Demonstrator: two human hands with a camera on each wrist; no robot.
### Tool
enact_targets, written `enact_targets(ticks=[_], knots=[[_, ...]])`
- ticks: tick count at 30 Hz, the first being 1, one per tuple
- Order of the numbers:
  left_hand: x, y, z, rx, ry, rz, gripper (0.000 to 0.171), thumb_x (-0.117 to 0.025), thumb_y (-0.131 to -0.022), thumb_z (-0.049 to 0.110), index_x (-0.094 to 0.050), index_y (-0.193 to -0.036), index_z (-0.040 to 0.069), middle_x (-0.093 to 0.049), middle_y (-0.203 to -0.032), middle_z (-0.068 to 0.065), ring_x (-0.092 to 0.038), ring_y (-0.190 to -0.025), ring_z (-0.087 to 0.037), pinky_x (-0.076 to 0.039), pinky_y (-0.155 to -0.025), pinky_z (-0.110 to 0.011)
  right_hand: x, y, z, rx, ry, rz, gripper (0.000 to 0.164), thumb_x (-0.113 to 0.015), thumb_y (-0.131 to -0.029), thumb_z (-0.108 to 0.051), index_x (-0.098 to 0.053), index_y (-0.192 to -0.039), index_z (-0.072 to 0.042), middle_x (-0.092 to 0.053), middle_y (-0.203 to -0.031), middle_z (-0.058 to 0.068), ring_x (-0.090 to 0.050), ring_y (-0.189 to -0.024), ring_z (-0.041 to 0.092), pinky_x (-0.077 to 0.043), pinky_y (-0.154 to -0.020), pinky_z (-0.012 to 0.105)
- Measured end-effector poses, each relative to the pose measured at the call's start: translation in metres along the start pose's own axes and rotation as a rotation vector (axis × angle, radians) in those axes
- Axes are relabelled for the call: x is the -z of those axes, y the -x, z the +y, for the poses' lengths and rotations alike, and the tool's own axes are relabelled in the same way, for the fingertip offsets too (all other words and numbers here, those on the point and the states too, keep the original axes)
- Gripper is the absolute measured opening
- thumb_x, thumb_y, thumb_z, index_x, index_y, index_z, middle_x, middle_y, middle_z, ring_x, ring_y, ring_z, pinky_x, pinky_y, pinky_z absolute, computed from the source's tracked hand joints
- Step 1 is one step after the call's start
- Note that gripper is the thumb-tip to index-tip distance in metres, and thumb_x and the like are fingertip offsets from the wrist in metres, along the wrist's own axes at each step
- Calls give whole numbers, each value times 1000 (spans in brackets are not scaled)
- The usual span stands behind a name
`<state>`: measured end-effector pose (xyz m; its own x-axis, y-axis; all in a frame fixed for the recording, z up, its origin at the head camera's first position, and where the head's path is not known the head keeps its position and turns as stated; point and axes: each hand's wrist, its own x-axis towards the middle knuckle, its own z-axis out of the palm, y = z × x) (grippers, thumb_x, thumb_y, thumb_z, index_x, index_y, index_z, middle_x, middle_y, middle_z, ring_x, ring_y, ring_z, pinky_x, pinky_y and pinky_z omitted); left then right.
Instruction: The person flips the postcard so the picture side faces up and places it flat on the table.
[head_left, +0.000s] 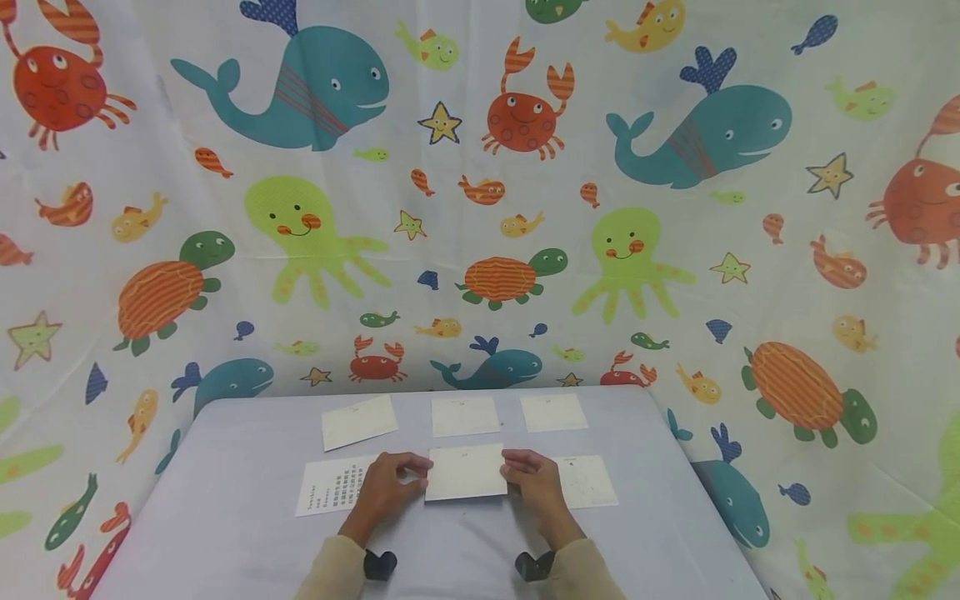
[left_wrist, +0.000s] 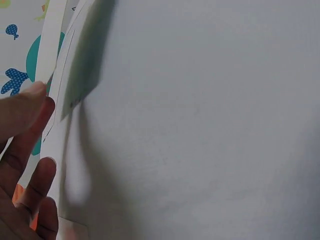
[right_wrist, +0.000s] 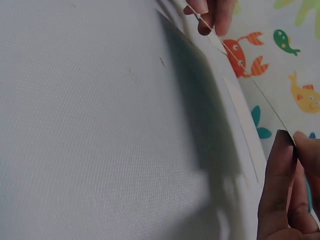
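Note:
A white card [head_left: 466,473] is held between both hands, raised over the near middle of the table with a shadow under it. My left hand [head_left: 390,490] pinches its left edge between thumb and fingers. On the opposite edge, my right hand [head_left: 537,485] pinches the card in the same way. The left wrist view has the thumb and forefinger [left_wrist: 42,107] at the card's edge. In the right wrist view the card appears nearly edge-on, a thin line running up from the fingertips [right_wrist: 284,140].
Behind the hands lie three white cards: left [head_left: 360,422], middle [head_left: 465,416] and right [head_left: 554,412]. A card with printed text [head_left: 322,487] lies by the left hand, another card [head_left: 588,482] by the right. A sea-animal curtain [head_left: 450,200] hangs behind the white table [head_left: 225,517].

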<state>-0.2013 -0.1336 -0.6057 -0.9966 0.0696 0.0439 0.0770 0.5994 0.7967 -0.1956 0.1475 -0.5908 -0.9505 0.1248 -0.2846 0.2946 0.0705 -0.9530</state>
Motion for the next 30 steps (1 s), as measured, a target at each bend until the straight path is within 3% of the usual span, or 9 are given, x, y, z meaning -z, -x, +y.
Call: enact_targets(ticks=[6, 13, 30], knots=[[6, 1, 3, 13, 15, -7, 27, -85, -86, 11, -81, -105, 30, -79, -102, 13, -62, -105, -15, -48, -93, -39, 2, 1, -3, 38, 7, -27, 34, -80, -91, -8, -73, -125, -5, -78, -115, 11, -75, -97, 16, -61, -83, 31], [10, 0, 6, 36, 3, -11, 28, -85, -87, 11, -82, -106, 31, -79, -103, 13, -61, -105, -15, -46, -93, -39, 6, -2, -5, 42, 56, -47, 33, -82, -91, -11, -75, -123, -10, -77, -117, 9, -75, -101, 17, -62, -87, 33], [22, 3, 19, 64, 5, -12, 23, -82, -91, 14, -83, -107, 31, -76, -110, 8, -60, -106, -19, -47, -89, -39, 27, -6, -8, 63, 44, -203, 35, -77, -94, -8, -74, -129, -8, -77, -125, 11, -77, -107, 21, -63, -89, 34]])
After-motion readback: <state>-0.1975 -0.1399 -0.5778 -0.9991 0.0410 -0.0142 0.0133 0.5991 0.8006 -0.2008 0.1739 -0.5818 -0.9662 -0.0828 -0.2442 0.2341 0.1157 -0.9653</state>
